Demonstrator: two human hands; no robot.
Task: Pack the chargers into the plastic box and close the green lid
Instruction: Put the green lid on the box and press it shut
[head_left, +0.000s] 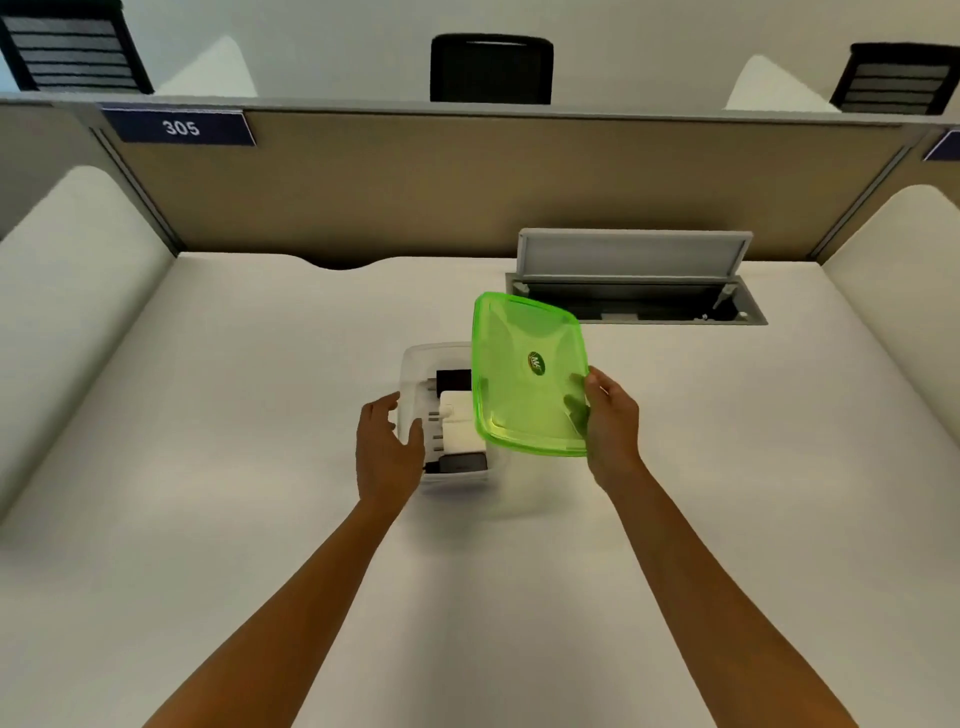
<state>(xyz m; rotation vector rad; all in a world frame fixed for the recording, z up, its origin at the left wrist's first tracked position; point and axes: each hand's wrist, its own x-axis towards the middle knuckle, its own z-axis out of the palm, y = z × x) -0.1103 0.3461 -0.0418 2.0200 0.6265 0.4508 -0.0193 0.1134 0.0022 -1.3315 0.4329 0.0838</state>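
Right hand (610, 428) fingers grip the lid (527, 371) mid-frame, tilted over the box (415, 358). Left hand (387, 452) fingers open against box's left wall; chargers (460, 426) inside.

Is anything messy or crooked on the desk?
Only the green lid: the right hand holds it tilted, covering just the right part of the plastic box, which the left hand steadies. The chargers lie inside. Nothing spilled or broken.

- I see soft, even overhead light; the white bench (208, 467) reads bright without glare.
- Shadows under the forearms are faint.
- Wide-angle distortion bends the partition (467, 171) edges.
- Overall the picture is slightly soft.
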